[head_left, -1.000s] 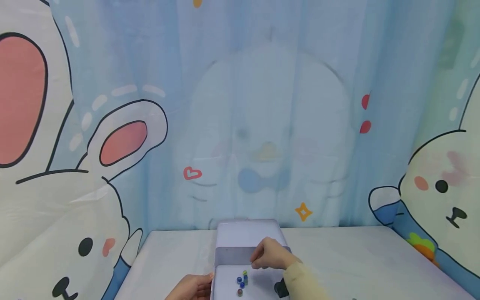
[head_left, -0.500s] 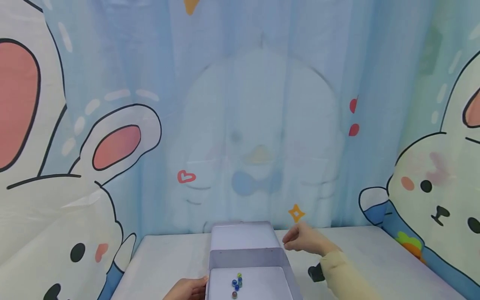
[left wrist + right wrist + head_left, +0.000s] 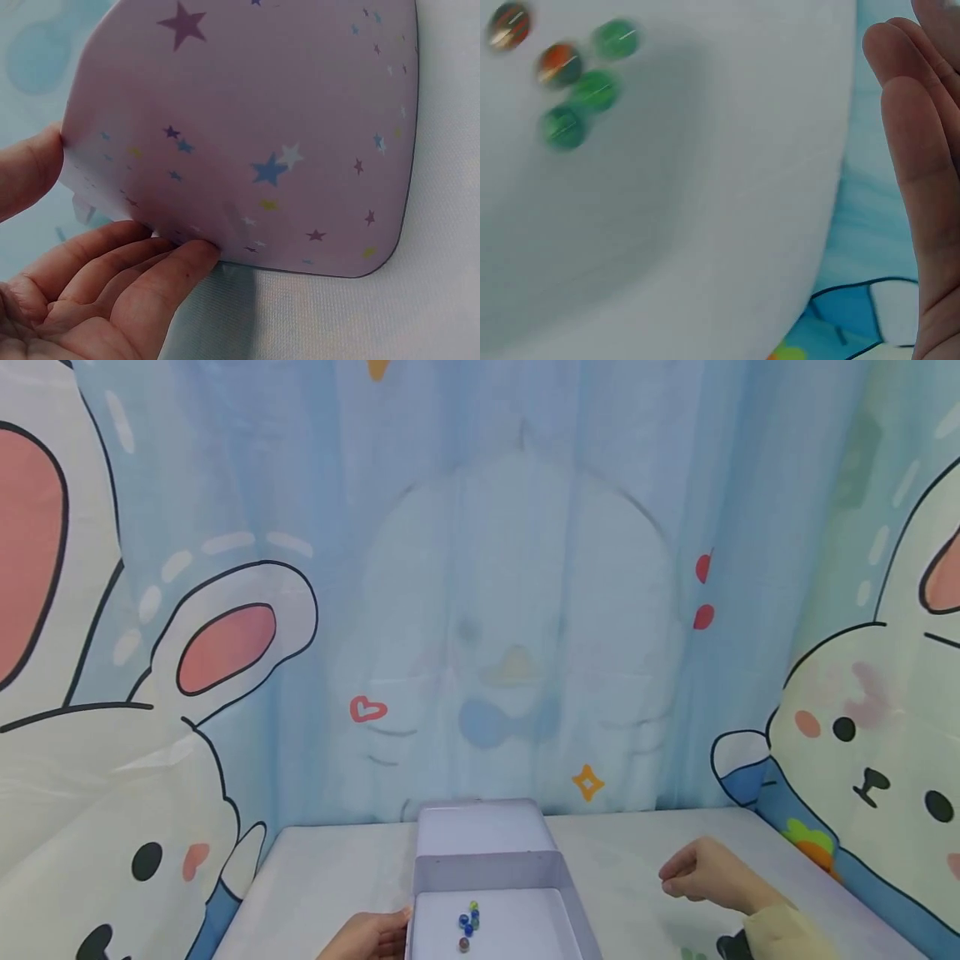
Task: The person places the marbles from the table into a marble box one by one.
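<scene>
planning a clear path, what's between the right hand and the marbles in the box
In the head view: bare box floor, box's right wall, then bare tabletop.

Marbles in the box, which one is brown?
The brownish marble, lowest of the group in the head view. The other marbles in the box look blue, green or yellowish and lie farther up.

Reaches in at the lower left with a bare left hand, gripping with the thumb set apart from closely ranked, gently bent fingers. Holds a bare right hand raised in the air, well apart from the left, with loosely bent fingers pointing leftward and fingertips near one another. Extends the right wrist inward from a pale yellow fabric sleeve.
</scene>
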Motion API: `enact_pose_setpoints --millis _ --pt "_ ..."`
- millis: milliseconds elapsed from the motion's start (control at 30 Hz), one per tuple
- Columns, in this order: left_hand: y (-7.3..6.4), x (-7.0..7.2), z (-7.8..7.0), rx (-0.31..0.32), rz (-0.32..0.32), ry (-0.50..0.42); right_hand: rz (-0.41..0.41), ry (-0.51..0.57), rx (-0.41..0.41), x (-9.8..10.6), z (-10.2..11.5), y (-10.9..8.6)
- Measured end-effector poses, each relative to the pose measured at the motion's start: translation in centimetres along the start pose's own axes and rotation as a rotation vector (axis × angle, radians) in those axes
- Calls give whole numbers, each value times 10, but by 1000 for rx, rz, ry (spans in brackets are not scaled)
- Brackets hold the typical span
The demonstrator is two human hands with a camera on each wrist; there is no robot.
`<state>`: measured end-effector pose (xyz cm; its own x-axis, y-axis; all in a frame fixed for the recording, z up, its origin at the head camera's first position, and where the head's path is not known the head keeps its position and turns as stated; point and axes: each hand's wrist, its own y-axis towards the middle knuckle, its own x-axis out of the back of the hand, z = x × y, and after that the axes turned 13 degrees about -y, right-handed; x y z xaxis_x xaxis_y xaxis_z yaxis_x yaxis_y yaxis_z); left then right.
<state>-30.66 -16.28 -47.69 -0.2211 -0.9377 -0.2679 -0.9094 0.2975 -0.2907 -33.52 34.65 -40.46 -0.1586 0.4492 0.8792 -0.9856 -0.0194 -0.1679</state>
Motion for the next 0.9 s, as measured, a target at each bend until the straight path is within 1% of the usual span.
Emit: enact_pose_setpoints --millis 100,233,400,500,600,900 --pt "-2 1 -2 -15 -10 -14 31 23 -41 -8 -21 -4" --pt "-3 1 -5 -28 -4 -20 78 39 -105 -19 -50 -7" --pt "-3 1 -10 -13 -26 -45 104 69 -201 -31 -73 -14" --pt "-3 1 -11 0 -43 -60 96 100 -234 -37 -80 -17" --pt "-3 1 -10 3 -40 -67 95 116 -249 -41 -83 -19" --pt "-3 0 -10 3 -34 -70 102 114 -234 -46 -86 -21"
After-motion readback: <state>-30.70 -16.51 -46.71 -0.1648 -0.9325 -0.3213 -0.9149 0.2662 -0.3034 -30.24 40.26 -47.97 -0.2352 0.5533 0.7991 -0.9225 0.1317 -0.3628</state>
